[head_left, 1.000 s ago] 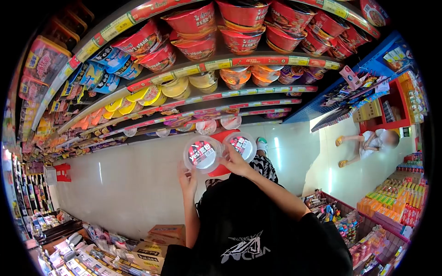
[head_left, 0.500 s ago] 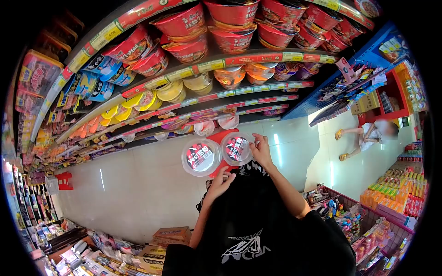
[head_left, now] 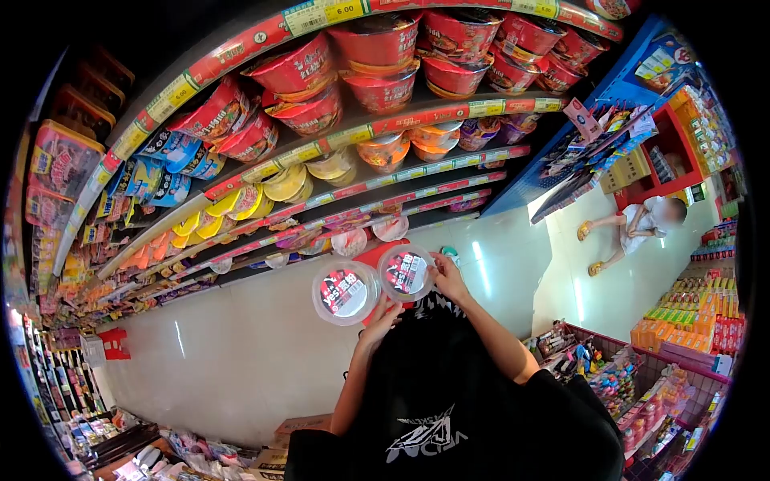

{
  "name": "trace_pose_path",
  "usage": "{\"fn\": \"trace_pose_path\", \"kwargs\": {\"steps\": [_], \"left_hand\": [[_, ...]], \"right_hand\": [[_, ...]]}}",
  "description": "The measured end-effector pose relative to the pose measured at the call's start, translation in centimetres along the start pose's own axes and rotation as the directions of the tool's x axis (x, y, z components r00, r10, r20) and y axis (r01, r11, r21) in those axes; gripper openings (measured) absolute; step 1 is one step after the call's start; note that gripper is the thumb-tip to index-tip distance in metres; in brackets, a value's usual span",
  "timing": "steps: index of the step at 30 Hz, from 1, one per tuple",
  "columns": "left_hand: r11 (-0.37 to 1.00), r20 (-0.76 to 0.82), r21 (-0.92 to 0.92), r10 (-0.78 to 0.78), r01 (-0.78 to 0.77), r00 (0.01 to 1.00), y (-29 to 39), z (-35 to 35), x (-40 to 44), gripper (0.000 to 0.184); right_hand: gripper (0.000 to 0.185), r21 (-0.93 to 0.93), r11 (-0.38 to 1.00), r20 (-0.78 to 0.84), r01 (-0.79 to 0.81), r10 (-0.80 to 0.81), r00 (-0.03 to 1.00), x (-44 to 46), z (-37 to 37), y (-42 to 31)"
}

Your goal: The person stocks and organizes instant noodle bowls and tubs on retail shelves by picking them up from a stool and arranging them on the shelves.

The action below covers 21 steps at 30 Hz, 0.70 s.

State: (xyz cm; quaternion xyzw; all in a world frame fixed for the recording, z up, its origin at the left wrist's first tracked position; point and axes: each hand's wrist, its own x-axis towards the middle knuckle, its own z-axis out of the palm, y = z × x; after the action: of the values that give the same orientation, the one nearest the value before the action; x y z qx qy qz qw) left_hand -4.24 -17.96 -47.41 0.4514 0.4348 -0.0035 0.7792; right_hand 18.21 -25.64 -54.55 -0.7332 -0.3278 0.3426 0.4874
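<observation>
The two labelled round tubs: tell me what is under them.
Part of a red object shows past the edges of the left tub and right tub, with pale floor beyond. The tubs cover the rest, so its full shape cannot be seen.

Both bare forearms reach away from the near edge, slanting toward each other as they go farther out. The left forearm [head_left: 353, 389] leans a little to the right, while the right forearm [head_left: 499, 335] crosses leftward at a sharper slant from its bent elbow [head_left: 525, 367]. The left hand [head_left: 378, 322] sits nearer and lower, its fingers [head_left: 387, 305] pointing to the far side, loosely bent. The right hand [head_left: 451, 282] sits farther out and to the right, fingers partly curled, their tips turned left and far. The two hands are apart; neither touches the other.
</observation>
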Motion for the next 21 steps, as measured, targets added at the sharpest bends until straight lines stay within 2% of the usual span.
{"fn": "trace_pose_path", "kwargs": {"steps": [2, 3, 6, 12, 13, 17, 21], "left_hand": [[1.0, 0.03, -0.01, 0.03, -0.03, 0.999, 0.3, 0.1, 0.1, 0.075], [0.998, 0.053, -0.013, 0.059, -0.058, 0.997, 0.0, 0.0, 0.1, 0.075], [0.996, 0.077, -0.046, 0.074, -0.071, 0.994, -0.7, -0.2, 0.0, 0.075], [0.985, 0.116, 0.013, 0.168, -0.17, 0.979, -1.1, -0.4, -0.1, 0.076], [0.946, 0.148, 0.009, 0.319, -0.323, 0.936, -1.7, -0.4, 0.5, 0.077], [0.967, 0.221, 0.001, 0.249, -0.255, 0.943, -1.2, -0.6, -0.9, 0.079], [0.964, 0.283, 0.019, 0.247, -0.263, 0.927, 0.9, 0.1, -3.2, 0.082]], "right_hand": [[0.038, 0.009, 0.999, -0.018, 0.045, -0.045, 0.999, 0.3, 0.1, 0.7], [0.037, -0.022, 0.999, 0.02, -0.029, 0.029, 0.999, 0.3, -0.2, 0.4], [0.036, 0.045, 0.999, 0.024, 0.015, -0.016, 1.0, -0.1, -0.5, -0.4], [0.037, 0.189, 0.981, 0.081, -0.045, 0.03, 0.996, -0.5, -0.8, -0.7], [0.038, 0.181, 0.982, 0.083, -0.057, 0.042, 0.996, -1.0, -1.3, -1.9], [0.041, 0.254, 0.964, 0.069, -0.082, 0.066, 0.995, -2.2, -2.5, -4.0], [0.046, 0.225, 0.971, 0.07, -0.081, 0.067, 0.995, -3.7, -4.8, -9.6]]}}
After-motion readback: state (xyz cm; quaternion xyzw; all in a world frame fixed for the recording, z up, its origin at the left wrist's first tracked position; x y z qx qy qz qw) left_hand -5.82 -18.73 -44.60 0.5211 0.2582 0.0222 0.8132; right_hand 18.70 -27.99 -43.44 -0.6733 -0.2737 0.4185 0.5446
